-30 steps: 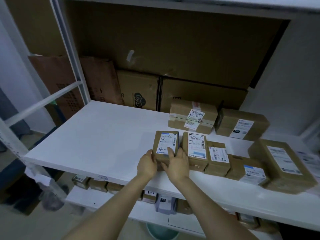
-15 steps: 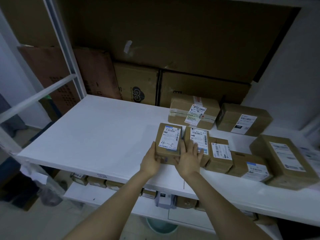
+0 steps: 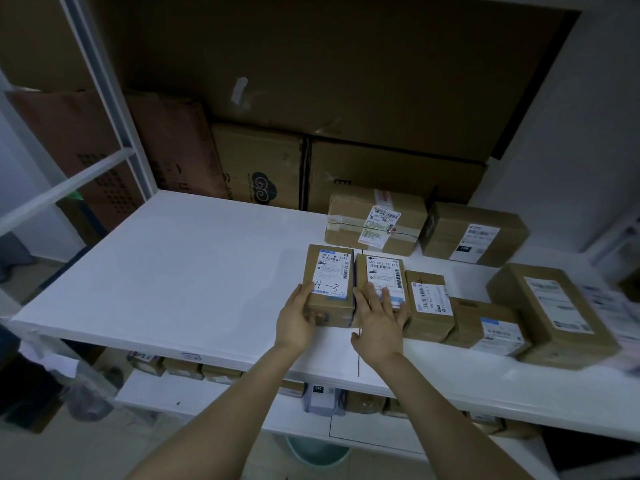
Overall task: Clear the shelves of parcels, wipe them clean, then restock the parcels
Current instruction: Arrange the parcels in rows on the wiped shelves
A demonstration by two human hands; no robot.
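Observation:
A small brown parcel (image 3: 329,271) marked "4-3" on its label lies on the white shelf (image 3: 180,271). My left hand (image 3: 296,320) holds its near left corner, thumb on top. My right hand (image 3: 379,317) lies with straight spread fingers on the neighbouring parcel (image 3: 382,271), which touches the first. To the right, several more brown parcels (image 3: 429,299) continue the row along the shelf's front. Two larger parcels (image 3: 375,220) stand behind them.
Big cardboard boxes (image 3: 256,168) lean against the wall behind the shelf. A white upright post (image 3: 114,109) stands at the left. The lower shelf (image 3: 194,393) holds several small parcels. A teal bin (image 3: 317,452) sits on the floor below.
My right hand has shifted off the "4-3" parcel onto the parcel beside it, fingers spread. The "4-3" parcel sits closer against that neighbour. My left hand stays at its left corner.

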